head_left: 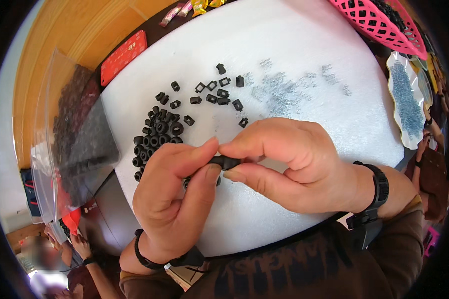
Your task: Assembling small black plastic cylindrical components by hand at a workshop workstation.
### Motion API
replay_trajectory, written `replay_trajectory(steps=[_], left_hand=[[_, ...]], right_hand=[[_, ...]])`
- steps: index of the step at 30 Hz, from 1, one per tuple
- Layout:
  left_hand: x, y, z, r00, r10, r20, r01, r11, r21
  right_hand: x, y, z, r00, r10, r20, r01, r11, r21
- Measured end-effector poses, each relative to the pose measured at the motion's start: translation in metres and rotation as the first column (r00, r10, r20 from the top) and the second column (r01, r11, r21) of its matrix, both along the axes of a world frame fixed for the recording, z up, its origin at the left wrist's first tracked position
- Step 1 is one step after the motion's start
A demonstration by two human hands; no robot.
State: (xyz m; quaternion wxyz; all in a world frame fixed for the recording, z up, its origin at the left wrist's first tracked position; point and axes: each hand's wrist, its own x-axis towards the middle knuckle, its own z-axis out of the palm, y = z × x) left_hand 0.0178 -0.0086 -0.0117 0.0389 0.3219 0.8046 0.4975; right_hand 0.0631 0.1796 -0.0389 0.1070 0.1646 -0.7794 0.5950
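Observation:
Between both hands, above the white foam sheet point(309, 40), is a small black plastic cord lock point(226, 162), partly covered by fingertips. My left hand point(179, 194) pinches its left end between thumb and forefinger. The right end is pinched by my right hand point(304, 169), whose fingertips almost meet the left ones. Just beyond the left hand lies a heap of rounded black cord lock barrels point(159, 127). Several black plungers with square holes point(212, 85) are scattered farther out. Tiny metal springs point(279, 92) spread over the foam beyond the right hand.
A white scalloped dish point(418, 137) of springs stands at the right, below a pink basket point(379, 22) holding black parts. At the left are a clear plastic bag point(80, 134) of dark pieces and a red patterned case point(124, 57). Other people's arms point(97, 274) show at both sides.

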Motion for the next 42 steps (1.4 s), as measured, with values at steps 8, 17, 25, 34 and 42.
replay_trajectory(steps=[8, 17, 25, 34, 42], left_hand=[[0.002, 0.002, 0.003, 0.987, 0.087, 0.133, -0.1, 0.991, 0.093], [-0.009, -0.007, 0.002, 0.854, -0.152, -0.498, 0.051, 0.976, -0.211], [-0.006, -0.004, 0.002, 0.765, -0.197, -0.613, 0.0, 0.952, -0.306], [0.002, -0.001, -0.003, 0.683, -0.189, -0.705, -0.068, 0.945, -0.319], [-0.001, -0.002, -0.007, 0.702, -0.152, -0.695, -0.099, 0.946, -0.307]], right_hand=[[0.001, 0.002, 0.004, 1.0, -0.008, -0.026, 0.007, 1.0, -0.026], [0.005, 0.002, 0.005, 0.971, 0.116, 0.208, -0.044, 0.945, -0.323], [0.005, 0.001, 0.015, 0.806, 0.341, 0.484, 0.071, 0.755, -0.652], [0.007, 0.0, 0.014, 0.823, 0.283, 0.493, 0.073, 0.808, -0.585], [0.007, -0.006, 0.009, 0.744, 0.362, 0.561, 0.171, 0.708, -0.685]])
